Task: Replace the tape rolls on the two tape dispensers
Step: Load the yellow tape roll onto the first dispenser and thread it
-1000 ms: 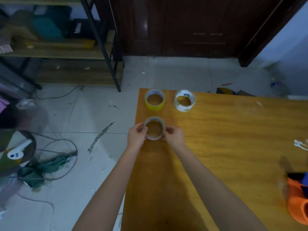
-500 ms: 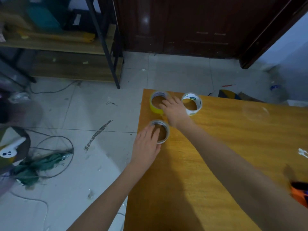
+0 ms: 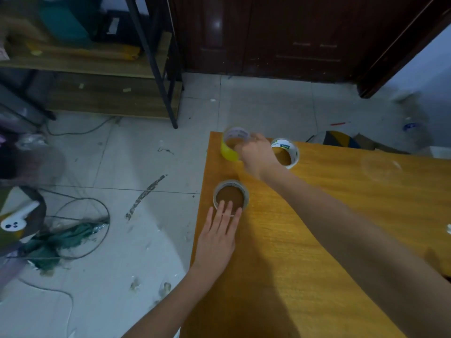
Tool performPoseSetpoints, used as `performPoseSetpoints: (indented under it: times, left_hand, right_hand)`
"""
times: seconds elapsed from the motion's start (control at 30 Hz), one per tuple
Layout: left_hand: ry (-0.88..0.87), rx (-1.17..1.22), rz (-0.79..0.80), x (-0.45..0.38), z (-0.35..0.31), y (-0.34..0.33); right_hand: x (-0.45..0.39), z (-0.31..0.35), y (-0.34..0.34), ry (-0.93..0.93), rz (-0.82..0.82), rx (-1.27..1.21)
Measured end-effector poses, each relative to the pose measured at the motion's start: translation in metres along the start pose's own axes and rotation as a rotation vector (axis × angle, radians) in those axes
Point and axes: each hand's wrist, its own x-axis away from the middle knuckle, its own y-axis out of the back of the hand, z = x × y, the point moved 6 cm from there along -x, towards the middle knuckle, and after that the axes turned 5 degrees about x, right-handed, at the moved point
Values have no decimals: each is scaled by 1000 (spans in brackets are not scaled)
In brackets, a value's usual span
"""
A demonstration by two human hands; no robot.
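Three tape rolls lie near the far left corner of the wooden table (image 3: 341, 240). A thin, nearly used-up clear roll (image 3: 230, 195) lies flat; the fingertips of my left hand (image 3: 218, 236), flat and spread, touch its near rim. At the corner, a yellow roll (image 3: 231, 146) is tipped up off the table, with the fingers of my right hand (image 3: 256, 156) closed on its right side. A white-cored clear roll (image 3: 285, 152) lies flat just right of that hand. No tape dispenser shows in this view.
The table's left edge runs close beside the rolls, with tiled floor (image 3: 146, 167) below it. Cables and a green cloth (image 3: 61, 242) lie on the floor at left. A metal-framed shelf (image 3: 151, 57) and dark wooden doors (image 3: 280, 32) stand behind.
Both hands let go of the thin roll. My right hand reached forward to the yellow roll and has tilted it up; my left hand flattened beside the thin roll.
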Motion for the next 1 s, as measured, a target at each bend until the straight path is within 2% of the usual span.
performPoseSetpoints:
  times: [0.17,0.33,0.63,0.7,0.83,0.9,1.0]
  left_hand:
    - [-3,-4,-16,-16,5,-4]
    - [24,-40,-30,-58,13,2]
    - [32,-35,7,-117,28,13]
    - [46,144,-18,-119,24,26]
    - [104,728,-80,-100,7,68]
    - [15,901,25,-89,-13,80]
    - [-130,1002,284,-76,-44,79]
  right_hand:
    - [16,-35,38,-262,-111,-358]
    - [68,-53,26,-490,-150,-679]
    - [127,-42,-11,-645,-78,-1251]
    - [137,-36,-15,-646,-37,-1315]
    - [156,-25,-20,-632,10,-1375]
    - [166,-20,-22,-627,14,-1363]
    - [183,-12,-19,-591,0,-1376]
